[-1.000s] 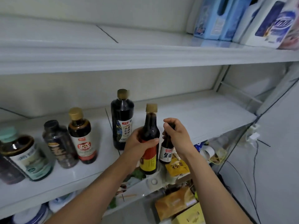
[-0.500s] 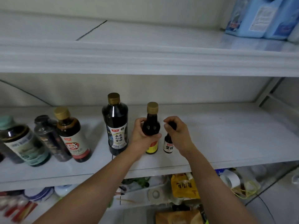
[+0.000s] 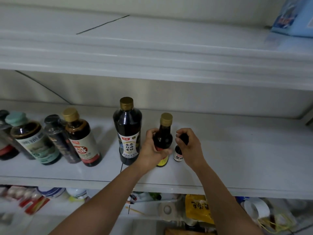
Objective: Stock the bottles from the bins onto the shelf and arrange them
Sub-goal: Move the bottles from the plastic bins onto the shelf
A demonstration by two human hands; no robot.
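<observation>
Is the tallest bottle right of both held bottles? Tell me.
No: the tallest bottle stands left of the medium bottle the left hand grips and the right hand's small bottle.

I log this as a household pantry or storeroom. White shelf (image 3: 237, 158) carries a mixed row: tall vinegar bottle (image 3: 127, 131), assorted sauce bottles (image 3: 83, 141), labels all different. Blue detergent container (image 3: 294, 19) on the upper shelf (image 3: 152, 53). Underneath, domestic clutter thrown together: bowls (image 3: 77, 193), tape roll (image 3: 167, 209), yellow packet (image 3: 198, 209). Plain wall, dim light.

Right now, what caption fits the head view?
Left hand grips a gold-capped bottle, right hand a small dark bottle, on the shelf.
</observation>
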